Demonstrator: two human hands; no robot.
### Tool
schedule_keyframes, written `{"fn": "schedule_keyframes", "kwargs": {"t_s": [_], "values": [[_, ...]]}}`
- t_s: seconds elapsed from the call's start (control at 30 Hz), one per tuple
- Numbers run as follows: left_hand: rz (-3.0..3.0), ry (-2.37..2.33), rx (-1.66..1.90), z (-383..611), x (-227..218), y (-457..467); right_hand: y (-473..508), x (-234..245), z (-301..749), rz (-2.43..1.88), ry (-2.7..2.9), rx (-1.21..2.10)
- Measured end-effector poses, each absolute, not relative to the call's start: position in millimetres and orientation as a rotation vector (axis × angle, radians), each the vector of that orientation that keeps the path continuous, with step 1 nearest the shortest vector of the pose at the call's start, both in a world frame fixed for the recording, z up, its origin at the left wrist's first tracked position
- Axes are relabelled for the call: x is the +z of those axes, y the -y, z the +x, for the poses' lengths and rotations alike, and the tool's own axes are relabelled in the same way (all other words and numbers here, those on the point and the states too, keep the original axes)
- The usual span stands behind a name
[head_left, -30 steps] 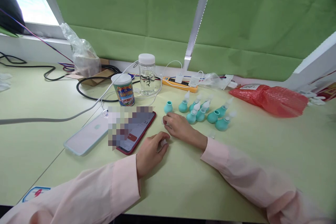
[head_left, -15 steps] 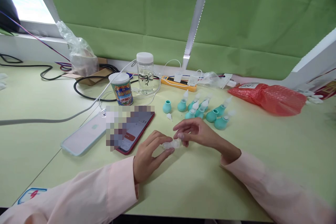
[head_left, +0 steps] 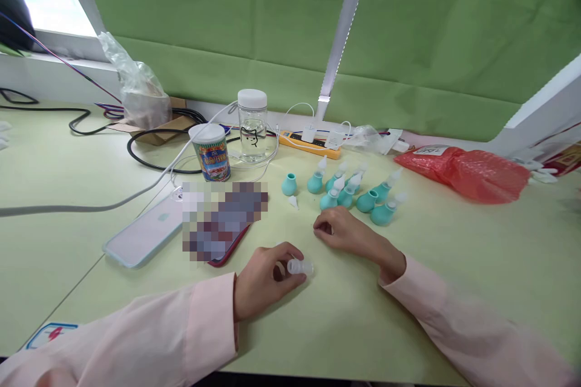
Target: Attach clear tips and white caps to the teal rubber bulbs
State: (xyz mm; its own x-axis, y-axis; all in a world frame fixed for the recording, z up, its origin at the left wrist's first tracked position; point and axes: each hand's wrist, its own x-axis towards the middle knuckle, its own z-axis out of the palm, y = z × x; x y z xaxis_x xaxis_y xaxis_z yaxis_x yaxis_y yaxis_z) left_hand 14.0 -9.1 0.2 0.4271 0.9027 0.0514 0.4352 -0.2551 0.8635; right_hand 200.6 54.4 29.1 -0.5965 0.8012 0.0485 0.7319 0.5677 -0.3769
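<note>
My left hand (head_left: 265,278) rests on the pale green table (head_left: 345,314) and pinches a small clear plastic cap (head_left: 300,266) between thumb and fingers. My right hand (head_left: 347,233) lies on the table a little to the right and farther back, fingers curled under; what they hold, if anything, is hidden. Just beyond it stands a cluster of several teal rubber bulbs (head_left: 349,193), most with clear white tips. One teal bulb without a tip (head_left: 288,184) stands apart at the left, and a loose white tip (head_left: 294,201) lies beside it.
Two phones (head_left: 149,236) lie left of my hands, one pixelated. Behind them stand a printed can (head_left: 212,153) and a clear jar with a white lid (head_left: 252,127). Cables, a power strip (head_left: 311,141), a plastic bag (head_left: 138,97) and a red bag (head_left: 467,172) line the back.
My hands had come together over the clear cap half a second ago; now they have parted. The left keeps the cap, the right has drawn back toward the bulbs and curled.
</note>
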Motion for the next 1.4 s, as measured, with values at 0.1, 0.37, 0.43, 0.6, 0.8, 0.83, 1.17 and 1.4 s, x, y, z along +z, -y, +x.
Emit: {"fn": "schedule_keyframes", "kwargs": {"t_s": [0.1, 0.37, 0.43, 0.6, 0.8, 0.83, 1.17, 1.4], "values": [[1.689, -1.128, 0.746, 14, -1, 5, -45, 44, 199, -1.094, 2.499, 0.828], [1.314, -1.009, 0.909, 14, 3, 6, -30, 52, 191, -0.777, 2.386, 0.969], [1.295, -0.985, 0.944, 14, 4, 6, -30, 49, 190, -0.780, 2.311, 0.968], [1.277, -0.974, 0.993, 14, 5, 7, -31, 50, 188, -0.705, 2.315, 0.873], [1.292, -1.008, 1.024, 14, 5, 8, -28, 55, 190, -0.688, 2.426, 0.755], [1.302, -1.020, 1.034, 14, 5, 8, -26, 54, 190, -0.686, 2.446, 0.711], [1.390, -1.010, 1.200, 13, 7, 10, -20, 35, 179, -0.733, 1.993, 1.078], [1.488, -0.972, 1.260, 13, 6, 10, -24, 31, 174, -0.934, 1.515, 1.679]]}}
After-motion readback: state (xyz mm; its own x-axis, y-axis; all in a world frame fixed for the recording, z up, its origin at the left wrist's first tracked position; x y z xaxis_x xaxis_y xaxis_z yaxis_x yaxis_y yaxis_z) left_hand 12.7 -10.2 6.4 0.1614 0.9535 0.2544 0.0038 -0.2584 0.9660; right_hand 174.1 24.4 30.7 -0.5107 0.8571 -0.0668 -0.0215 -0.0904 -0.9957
